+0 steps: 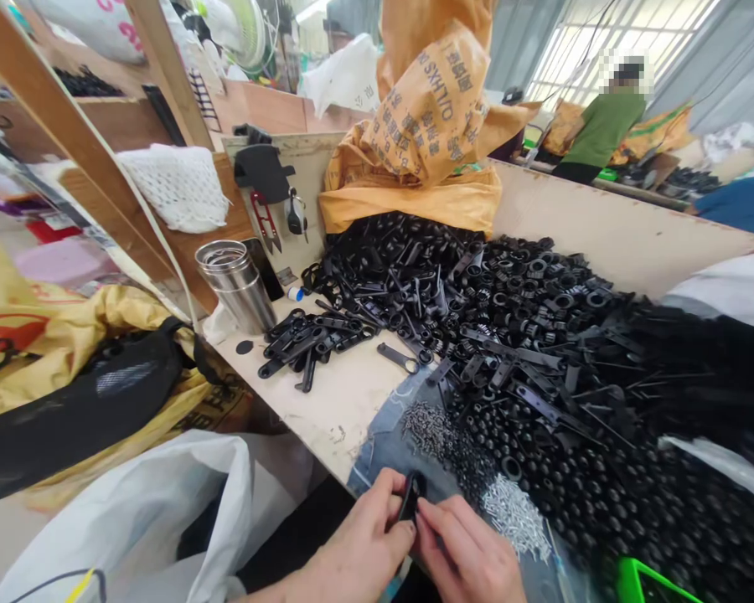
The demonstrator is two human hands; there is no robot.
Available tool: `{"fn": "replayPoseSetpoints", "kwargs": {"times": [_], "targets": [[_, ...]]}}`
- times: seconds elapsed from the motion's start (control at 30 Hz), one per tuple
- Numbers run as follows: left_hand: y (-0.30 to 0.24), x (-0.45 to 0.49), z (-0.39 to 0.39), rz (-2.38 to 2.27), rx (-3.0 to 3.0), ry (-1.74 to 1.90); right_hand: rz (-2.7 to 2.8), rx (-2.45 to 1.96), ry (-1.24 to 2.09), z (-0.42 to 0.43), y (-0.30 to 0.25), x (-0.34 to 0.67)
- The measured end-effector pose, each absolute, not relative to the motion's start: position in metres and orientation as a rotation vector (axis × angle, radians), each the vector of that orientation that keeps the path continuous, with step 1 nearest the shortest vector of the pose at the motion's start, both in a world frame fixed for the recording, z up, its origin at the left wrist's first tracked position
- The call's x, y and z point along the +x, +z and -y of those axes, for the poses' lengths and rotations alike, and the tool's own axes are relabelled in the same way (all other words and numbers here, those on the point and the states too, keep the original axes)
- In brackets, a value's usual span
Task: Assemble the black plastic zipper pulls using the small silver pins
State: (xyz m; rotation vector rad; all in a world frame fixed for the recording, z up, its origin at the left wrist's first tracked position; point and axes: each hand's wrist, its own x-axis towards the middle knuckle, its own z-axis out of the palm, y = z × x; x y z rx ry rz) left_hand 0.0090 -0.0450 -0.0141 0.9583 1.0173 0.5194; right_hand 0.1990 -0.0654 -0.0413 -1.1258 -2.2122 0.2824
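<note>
Left hand: The left hand [372,536] grasped a small black part [410,496] between thumb and fingers.
Right hand: The right hand [477,548] was bent in close, its fingertips at the near right side of that part; whether they pinched anything of their own could not be told.
Black part: It stood tilted upward between the two hands, above the near edge of a blue-grey cloth [377,448].
Small hardware: On the cloth, just beyond the hands, lay a heap of tiny dark-grey pieces [424,423]; to the right was a heap of silver pins [515,515].
Round pieces: Shiny black balls [634,502] spread across the right, with a bright green container [653,582] at the bottom edge.
Levers: One flat black lever [397,358] lay on bare tabletop [327,419], near a pile of similar levers [314,339] on the left.
Back of the table: A steel cup [235,289] stood at left; an orange sack [433,117] rose behind a large mound of black parts [515,293].
Room: Farther off, at upper right, was a person in a green shirt [612,126].
</note>
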Motion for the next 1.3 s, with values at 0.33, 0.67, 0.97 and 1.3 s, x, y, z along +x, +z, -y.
{"fn": "replayPoseSetpoints", "kwargs": {"times": [0.33, 0.67, 0.97, 1.3], "targets": [[0.002, 0.008, 0.042, -1.122, 1.089, 0.429, 2.207, -1.212, 0.213, 0.070, -0.044, 0.193], [-0.012, 0.005, 0.043, -1.152, 1.182, 0.449, 2.235, -1.295, 0.248, 0.062, -0.035, 0.187], [-0.022, 0.012, 0.042, -1.085, 1.033, 0.491, 2.343, -1.272, 0.175, 0.047, -0.023, 0.185], [-0.020, 0.017, 0.036, -1.061, 0.796, 0.563, 1.964, -1.440, 0.306, 0.064, -0.018, 0.196]]}}
